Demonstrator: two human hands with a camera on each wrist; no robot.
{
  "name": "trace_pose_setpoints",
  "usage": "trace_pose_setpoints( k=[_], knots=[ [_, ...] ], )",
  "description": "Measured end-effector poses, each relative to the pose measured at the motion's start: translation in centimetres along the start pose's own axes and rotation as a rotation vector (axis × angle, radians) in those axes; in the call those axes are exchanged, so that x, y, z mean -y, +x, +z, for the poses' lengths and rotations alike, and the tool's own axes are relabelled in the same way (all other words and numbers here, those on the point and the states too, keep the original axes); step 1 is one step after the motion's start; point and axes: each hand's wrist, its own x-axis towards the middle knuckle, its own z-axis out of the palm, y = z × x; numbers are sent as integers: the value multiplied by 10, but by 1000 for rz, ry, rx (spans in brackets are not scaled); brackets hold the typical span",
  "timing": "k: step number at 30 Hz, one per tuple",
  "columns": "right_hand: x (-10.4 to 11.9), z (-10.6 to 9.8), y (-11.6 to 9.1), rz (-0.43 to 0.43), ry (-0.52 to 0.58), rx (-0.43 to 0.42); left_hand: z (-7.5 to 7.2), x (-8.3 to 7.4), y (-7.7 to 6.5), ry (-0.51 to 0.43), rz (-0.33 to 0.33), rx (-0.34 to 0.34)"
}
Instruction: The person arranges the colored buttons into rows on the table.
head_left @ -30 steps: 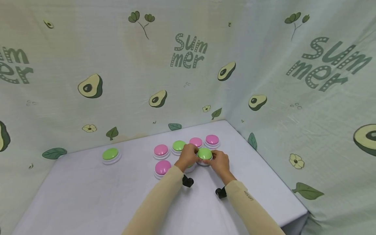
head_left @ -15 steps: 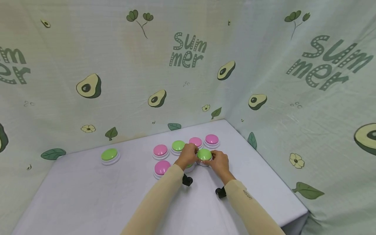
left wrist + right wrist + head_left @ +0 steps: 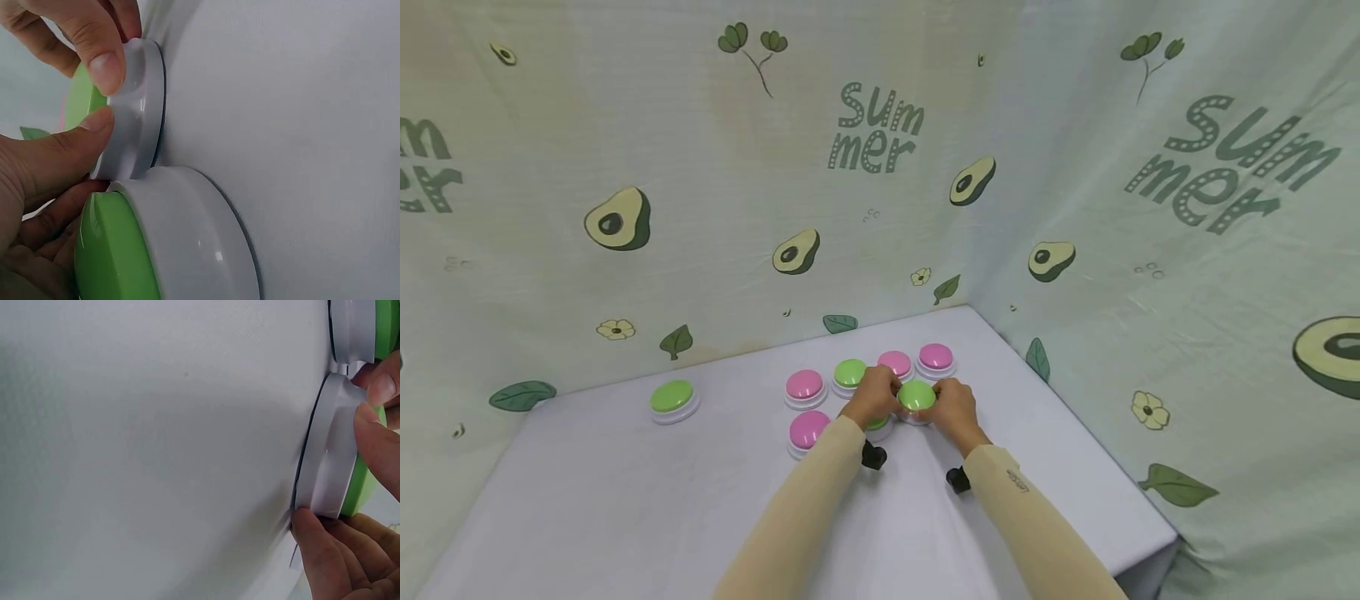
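Both hands hold one round push button (image 3: 917, 395) with a green dome and white base, at the front right of a cluster. My left hand (image 3: 872, 396) grips its left side, thumb at the near rim and fingers behind. From the right, my right hand (image 3: 955, 411) grips it too, with its thumb (image 3: 375, 440) against the near side. The base is flat side down, close on the white cloth. Another green push button (image 3: 115, 250) stands directly left of it, partly hidden by the left hand in the head view.
Behind stand a green button (image 3: 850, 372) and pink buttons (image 3: 895, 362) (image 3: 936, 357). Further left are two pink ones, a back one (image 3: 805, 383) and a front one (image 3: 809, 429). A lone green button (image 3: 672, 396) sits far left on the table (image 3: 625, 500). Printed curtains (image 3: 700, 167) border the table.
The head view has turned slightly, so everything sits a little further left in it. Both hands stay around the same green push button, with hardly any movement.
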Motion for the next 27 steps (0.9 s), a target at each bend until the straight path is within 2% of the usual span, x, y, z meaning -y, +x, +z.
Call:
trace_pose_setpoints(
  k=[7,13,19,27],
  knots=[
    [9,1,1,14,-23,9,-4,0,2,50,-1,5],
    [17,-5,5,33,-99,41,1,2,7,43,-42,27],
    [25,-10,0,39,-102,53,0,-2,6,41,-71,15],
    [22,-4,0,72,-84,53,1,-4,-4,9,-30,-7]
  ],
)
